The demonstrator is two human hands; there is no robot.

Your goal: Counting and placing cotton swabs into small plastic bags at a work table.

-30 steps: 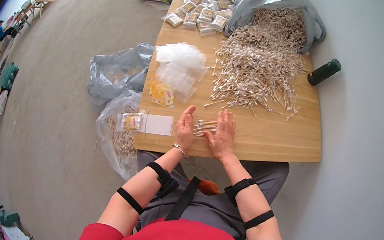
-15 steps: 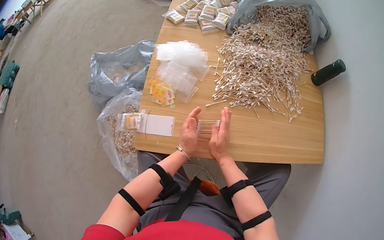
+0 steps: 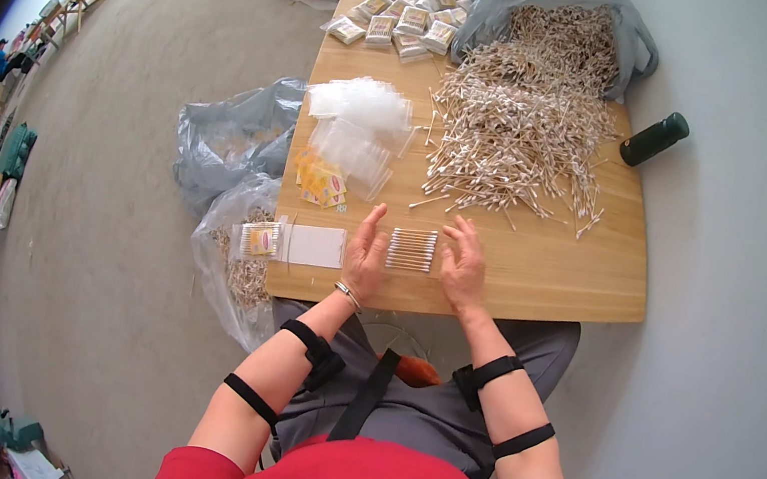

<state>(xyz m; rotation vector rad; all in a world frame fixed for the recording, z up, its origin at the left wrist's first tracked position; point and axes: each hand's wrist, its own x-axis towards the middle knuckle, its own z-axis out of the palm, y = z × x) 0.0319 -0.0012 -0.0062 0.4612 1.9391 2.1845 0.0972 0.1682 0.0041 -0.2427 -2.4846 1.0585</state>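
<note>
A neat row of cotton swabs point(image 3: 412, 249) lies side by side on the wooden table in front of me. My left hand point(image 3: 365, 255) stands on edge just left of the row, fingers stretched and holding nothing. To the right of the swabs, my right hand point(image 3: 462, 267) is open too, its fingers apart and slightly bent, with a gap to the swab ends. Left of my left hand are a white card point(image 3: 316, 246) and a clear packet of swabs with a yellow label point(image 3: 260, 238) at the table's left edge.
Beyond my hands lies a big heap of loose swabs point(image 3: 522, 141) spilling from a grey plastic bag point(image 3: 490, 16). Clear empty sachets point(image 3: 358, 103), yellow labels point(image 3: 317, 180) and filled packets point(image 3: 412, 21) lie at the left. A dark green bottle point(image 3: 655, 139) stands by the wall.
Both hands have moved apart, away from the ends of the swabs. The row now lies uncovered between them, straighter and more even than before.
</note>
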